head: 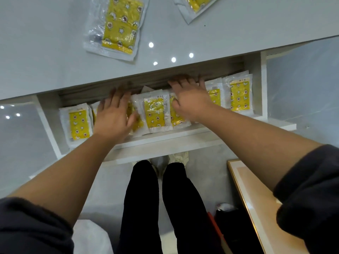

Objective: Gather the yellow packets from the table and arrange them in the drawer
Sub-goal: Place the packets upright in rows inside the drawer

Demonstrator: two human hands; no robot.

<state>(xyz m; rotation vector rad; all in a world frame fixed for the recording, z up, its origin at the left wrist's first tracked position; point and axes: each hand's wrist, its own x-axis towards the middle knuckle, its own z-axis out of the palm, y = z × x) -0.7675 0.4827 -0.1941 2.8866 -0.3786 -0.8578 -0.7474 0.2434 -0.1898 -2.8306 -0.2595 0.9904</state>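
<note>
The white drawer [165, 139] is pulled out below the table edge and holds a row of several yellow packets in clear wrappers. One lies at the far left [78, 124], one in the middle [155, 111], one at the far right [239, 95]. My left hand [114, 114] rests flat, fingers spread, on the packets left of the middle one. My right hand [189, 98] lies flat with fingers spread over the packets right of it. On the grey table [45, 52] a yellow packet [119, 24] lies flat, and another [197, 5] is cut off by the top edge.
My legs in black trousers [161, 204] stand just in front of the drawer. A light wooden surface [256, 208] juts in at the lower right, with dark and red items [225, 222] on the floor beside it. Glossy white cabinet fronts flank the drawer.
</note>
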